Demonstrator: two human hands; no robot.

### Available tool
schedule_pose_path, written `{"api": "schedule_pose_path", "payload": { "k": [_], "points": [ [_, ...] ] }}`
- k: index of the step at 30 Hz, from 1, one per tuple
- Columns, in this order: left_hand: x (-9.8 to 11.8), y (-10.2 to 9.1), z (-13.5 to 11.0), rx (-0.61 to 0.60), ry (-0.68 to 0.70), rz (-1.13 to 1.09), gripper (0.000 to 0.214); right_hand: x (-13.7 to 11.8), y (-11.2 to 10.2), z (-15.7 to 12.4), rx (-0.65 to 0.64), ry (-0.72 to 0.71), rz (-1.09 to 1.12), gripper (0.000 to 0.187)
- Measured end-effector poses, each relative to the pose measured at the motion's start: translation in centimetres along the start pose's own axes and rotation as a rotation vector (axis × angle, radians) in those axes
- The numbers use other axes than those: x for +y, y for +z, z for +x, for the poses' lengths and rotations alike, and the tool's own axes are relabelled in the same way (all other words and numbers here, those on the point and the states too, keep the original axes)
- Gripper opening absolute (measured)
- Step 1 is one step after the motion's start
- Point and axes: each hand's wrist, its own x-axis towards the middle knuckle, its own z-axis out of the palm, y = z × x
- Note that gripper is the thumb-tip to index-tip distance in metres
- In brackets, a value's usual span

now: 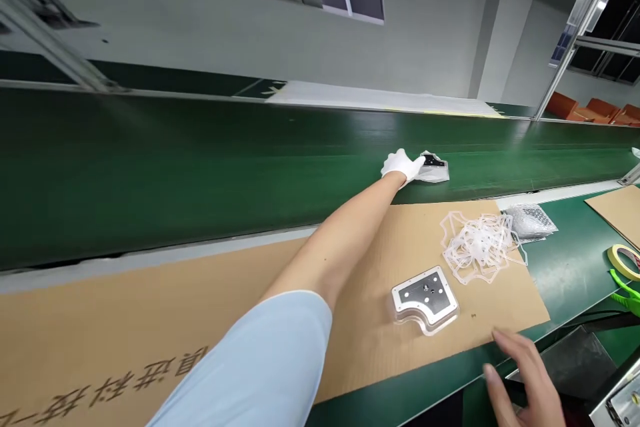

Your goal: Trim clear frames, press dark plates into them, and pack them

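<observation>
My left hand (403,166), in a white glove, reaches out over the green conveyor belt (200,167). Its thumb points right and meets the edge of a dark plate-like part in a clear plastic bag (434,168), which lies on the belt. The thumb stands apart from the fingers, whose tips are partly hidden. Bare and with thumb and forefinger spread, my right hand (527,380) is at the lower right, holding nothing. Between the hands, a curved, white-rimmed part with a dark face and clear body (425,299) rests on the cardboard sheet (360,347).
A tangle of thin white plastic frames (477,247) sits on the cardboard beside a stack of bubble-wrap bags (531,221). Yellow tape (625,260) and green-handled scissors (625,293) lie at the right table edge. A metal post (570,47) rises beyond the belt.
</observation>
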Motion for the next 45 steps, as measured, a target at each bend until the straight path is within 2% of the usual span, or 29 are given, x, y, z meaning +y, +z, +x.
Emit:
{"api": "schedule_pose_path", "payload": {
  "k": [3, 5, 6, 9, 11, 13, 15, 19, 21, 23, 26, 28, 30, 32, 35, 37, 40, 43, 45],
  "points": [
    [0.2, -2.9, -2.4, -0.021, 0.085, 0.042, 0.084, -2.8, 3.5, 2.5, -0.122, -0.030, 0.003, 0.068],
    [0.0, -5.0, -4.9, -0.090, 0.162, 0.063, 0.073, -3.9, 5.7, 3.6, -0.135, -0.031, -0.012, 0.088],
    [-0.1, -5.9, -6.5, -0.130, 0.202, 0.072, 0.068, -4.2, 6.7, 4.0, -0.121, -0.026, -0.020, 0.092],
    [-0.8, -8.3, -11.9, -0.237, 0.312, 0.087, 0.056, -4.0, 8.7, 4.9, -0.030, -0.020, -0.034, 0.079],
    [-1.2, -9.5, -15.9, -0.314, 0.367, 0.053, 0.053, -3.6, 8.8, 5.3, -0.004, -0.025, -0.019, 0.068],
    [-1.3, -10.4, -20.2, -0.446, 0.380, -0.064, 0.054, -3.4, 7.6, 5.4, -0.031, -0.029, 0.014, 0.064],
    [-1.0, -11.2, -24.8, -0.601, 0.373, -0.226, 0.060, -3.7, 5.0, 4.9, -0.089, -0.027, 0.048, 0.065],
    [0.4, -11.6, -34.5, -0.884, 0.362, -0.464, 0.106, -5.0, -2.8, 1.5, -0.182, -0.002, 0.114, 0.067],
    [1.1, -10.4, -38.9, -1.056, 0.393, -0.530, 0.123, -5.6, -7.1, -0.8, -0.203, 0.042, 0.157, 0.070],
    [1.7, -8.3, -42.8, -1.144, 0.520, -0.578, 0.126, -5.8, -11.1, -3.3, -0.212, 0.095, 0.192, 0.072],
    [2.6, -4.0, -47.7, -1.077, 0.765, -0.602, 0.125, -5.6, -16.0, -7.2, -0.193, 0.152, 0.198, 0.073],
    [3.3, -0.8, -50.7, -0.967, 0.846, -0.607, 0.125, -5.2, -18.4, -10.0, -0.085, 0.194, 0.143, 0.068],
    [4.0, 2.2, -53.6, -0.822, 0.851, -0.658, 0.121, -5.1, -19.7, -13.0, 0.121, 0.257, 0.038, 0.060],
    [4.6, 4.9, -56.2, -0.679, 0.845, -0.701, 0.117, -5.3, -20.2, -15.8, 0.312, 0.315, -0.076, 0.048],
    [5.1, 8.4, -59.8, -0.542, 0.916, -0.638, 0.111, -5.7, -19.9, -18.8, 0.395, 0.325, -0.191, 0.040],
    [5.1, 10.3, -62.0, -0.549, 0.965, -0.545, 0.108, -5.3, -19.6, -19.9, 0.419, 0.337, -0.245, 0.043],
    [5.6, 12.6, -64.7, -0.594, 1.020, -0.495, 0.100, -3.6, -20.0, -20.9, 0.525, 0.402, -0.282, 0.042],
    [7.5, 14.0, -66.0, -0.632, 1.180, -0.540, 0.093, -1.4, -22.4, -21.4, 0.576, 0.416, -0.291, 0.041],
    [9.7, 14.5, -65.7, -0.710, 1.284, -0.579, 0.092, 0.2, -25.2, -21.2, 0.587, 0.371, -0.343, 0.042]
  ]
}}
